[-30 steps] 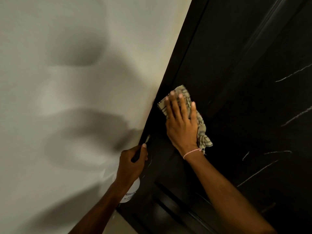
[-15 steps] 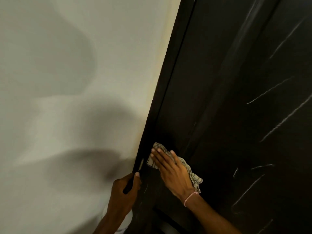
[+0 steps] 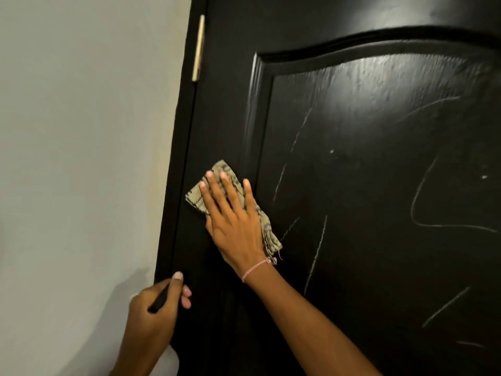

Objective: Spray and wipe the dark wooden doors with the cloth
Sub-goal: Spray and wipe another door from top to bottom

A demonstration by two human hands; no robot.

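A dark wooden door [image 3: 366,158] with an arched raised panel fills the right of the head view; pale chalk-like streaks cross the panel. My right hand [image 3: 233,221] lies flat with straight fingers on a folded beige checked cloth [image 3: 267,234], pressing it against the door's left stile. Lower left, my left hand [image 3: 160,310] is curled round the black trigger of a spray bottle [image 3: 170,359]; only a sliver of the bottle's white body shows below the wrist.
A pale grey wall [image 3: 81,158] runs along the left, meeting the black door frame [image 3: 176,185]. A light-coloured hinge [image 3: 199,47] sits high on the door's left edge.
The view has tilted upward to show the arched panel and hinge. My right hand has slid the cloth up along the door's left stile. My left hand still grips the sprayer.
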